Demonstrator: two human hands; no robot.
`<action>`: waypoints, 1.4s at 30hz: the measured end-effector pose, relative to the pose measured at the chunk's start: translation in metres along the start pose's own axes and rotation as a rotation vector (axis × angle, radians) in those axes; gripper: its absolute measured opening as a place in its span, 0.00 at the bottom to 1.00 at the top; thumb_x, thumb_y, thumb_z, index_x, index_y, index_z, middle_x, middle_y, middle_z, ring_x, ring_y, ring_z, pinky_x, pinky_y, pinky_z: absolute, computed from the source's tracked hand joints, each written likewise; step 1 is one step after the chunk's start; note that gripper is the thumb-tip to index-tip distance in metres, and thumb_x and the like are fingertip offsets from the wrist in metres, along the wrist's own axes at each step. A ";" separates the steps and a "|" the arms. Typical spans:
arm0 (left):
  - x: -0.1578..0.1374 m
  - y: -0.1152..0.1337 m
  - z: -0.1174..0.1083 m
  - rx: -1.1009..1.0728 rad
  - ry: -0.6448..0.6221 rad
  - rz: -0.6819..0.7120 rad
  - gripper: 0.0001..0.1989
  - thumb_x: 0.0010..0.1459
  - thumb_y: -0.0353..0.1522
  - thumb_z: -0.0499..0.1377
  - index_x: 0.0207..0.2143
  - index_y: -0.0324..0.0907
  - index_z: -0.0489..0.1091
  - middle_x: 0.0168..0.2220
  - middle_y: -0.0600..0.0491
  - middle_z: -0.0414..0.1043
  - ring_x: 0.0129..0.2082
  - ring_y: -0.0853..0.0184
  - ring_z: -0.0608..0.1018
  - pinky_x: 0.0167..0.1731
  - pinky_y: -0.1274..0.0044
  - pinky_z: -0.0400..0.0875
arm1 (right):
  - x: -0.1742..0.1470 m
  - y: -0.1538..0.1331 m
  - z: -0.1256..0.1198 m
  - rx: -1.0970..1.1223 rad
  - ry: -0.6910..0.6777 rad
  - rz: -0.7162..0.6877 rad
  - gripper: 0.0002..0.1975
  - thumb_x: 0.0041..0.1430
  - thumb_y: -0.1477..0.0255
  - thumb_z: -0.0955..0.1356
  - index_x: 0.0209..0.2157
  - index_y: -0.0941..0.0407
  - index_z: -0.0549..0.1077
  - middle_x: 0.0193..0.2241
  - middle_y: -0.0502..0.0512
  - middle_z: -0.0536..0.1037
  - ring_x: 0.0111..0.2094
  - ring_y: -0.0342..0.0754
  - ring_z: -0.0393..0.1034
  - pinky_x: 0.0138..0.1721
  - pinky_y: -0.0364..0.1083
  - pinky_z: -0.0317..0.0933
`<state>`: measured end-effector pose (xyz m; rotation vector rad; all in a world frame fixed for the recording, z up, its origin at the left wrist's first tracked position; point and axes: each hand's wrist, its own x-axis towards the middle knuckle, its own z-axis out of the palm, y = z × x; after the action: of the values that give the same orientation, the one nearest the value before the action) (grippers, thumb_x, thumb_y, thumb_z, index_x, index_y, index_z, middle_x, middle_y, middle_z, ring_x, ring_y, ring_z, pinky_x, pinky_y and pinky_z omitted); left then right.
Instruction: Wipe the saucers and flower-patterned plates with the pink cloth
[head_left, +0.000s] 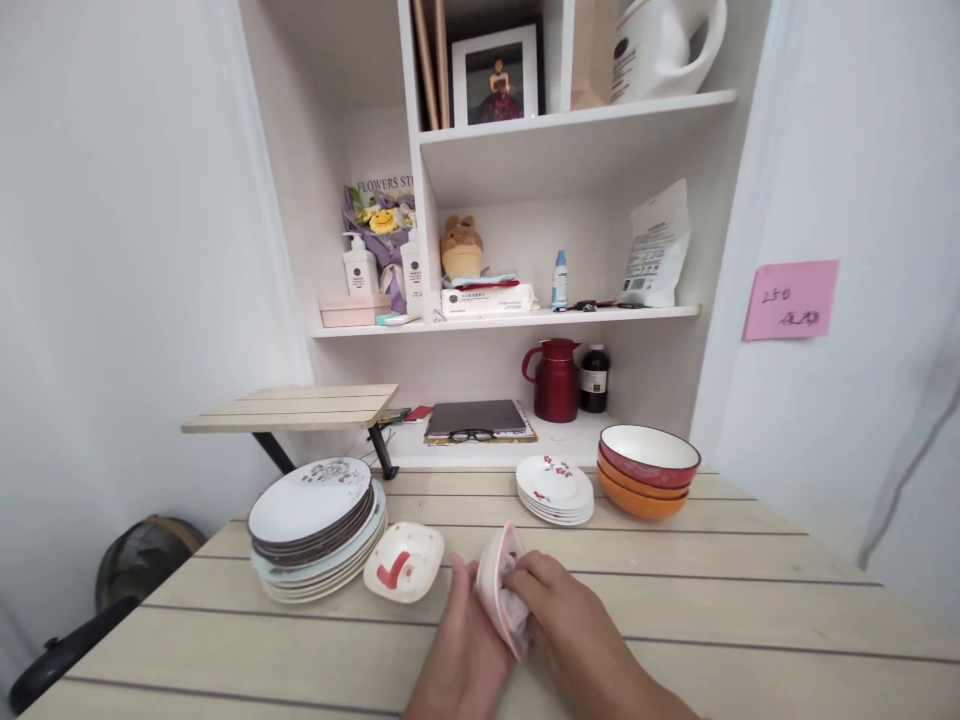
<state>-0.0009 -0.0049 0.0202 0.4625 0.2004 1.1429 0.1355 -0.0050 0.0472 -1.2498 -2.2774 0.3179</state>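
Note:
A small white bowl with a pink rim [491,580] is tipped on its side between my hands, above the table. My left hand [469,640] cups its outer side from below and the left, thumb pointing up. My right hand [559,610] reaches into the bowl with bent fingers. Under those fingers is a pale, crumpled cloth-like wad [513,610], partly hidden by the hand. Just left of my hands sits a squarish cream dish [421,550] with a red mark and a small figure inside.
Stacked large plates [311,500] stand at left, near a small raised wooden shelf [300,408]. Small flowered plates [555,485] and a stack of red and orange bowls [646,490] are at the back right. Behind stand a red jug [556,385] and a closed laptop [476,418].

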 end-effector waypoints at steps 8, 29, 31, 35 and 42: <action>-0.006 0.001 0.006 0.032 0.036 -0.139 0.24 0.59 0.48 0.55 0.49 0.41 0.73 0.45 0.47 0.76 0.39 0.63 0.78 0.33 0.77 0.68 | -0.001 0.000 0.010 -0.060 0.093 -0.283 0.14 0.54 0.77 0.65 0.42 0.51 0.73 0.40 0.52 0.76 0.39 0.49 0.70 0.36 0.43 0.61; -0.006 -0.005 -0.002 -0.023 0.026 -0.115 0.24 0.59 0.46 0.57 0.52 0.42 0.71 0.46 0.47 0.77 0.44 0.61 0.78 0.48 0.71 0.67 | 0.000 -0.019 -0.010 0.369 0.085 -0.030 0.19 0.46 0.85 0.59 0.35 0.53 0.72 0.37 0.53 0.72 0.39 0.46 0.68 0.39 0.42 0.62; -0.005 -0.007 -0.001 -0.043 0.002 -0.136 0.23 0.60 0.47 0.56 0.51 0.43 0.71 0.46 0.49 0.77 0.45 0.63 0.77 0.49 0.72 0.66 | 0.002 -0.019 -0.014 0.426 0.171 -0.038 0.17 0.49 0.84 0.58 0.34 0.53 0.72 0.36 0.54 0.71 0.39 0.47 0.67 0.39 0.43 0.62; -0.004 -0.008 0.001 -0.059 0.004 -0.139 0.23 0.61 0.46 0.54 0.52 0.43 0.70 0.51 0.48 0.74 0.51 0.61 0.74 0.50 0.72 0.65 | 0.003 -0.008 -0.018 0.161 0.189 0.006 0.12 0.50 0.79 0.62 0.34 0.52 0.72 0.40 0.53 0.70 0.37 0.48 0.64 0.34 0.43 0.57; -0.006 -0.004 0.001 0.010 -0.008 -0.114 0.28 0.58 0.49 0.56 0.50 0.37 0.72 0.47 0.43 0.76 0.50 0.57 0.75 0.51 0.70 0.65 | 0.000 -0.012 -0.016 0.217 -0.064 -0.032 0.10 0.46 0.81 0.63 0.30 0.53 0.71 0.36 0.53 0.71 0.35 0.48 0.65 0.34 0.43 0.56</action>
<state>0.0002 -0.0119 0.0186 0.4584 0.2232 1.0288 0.1357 -0.0118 0.0656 -1.1056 -2.2443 0.5839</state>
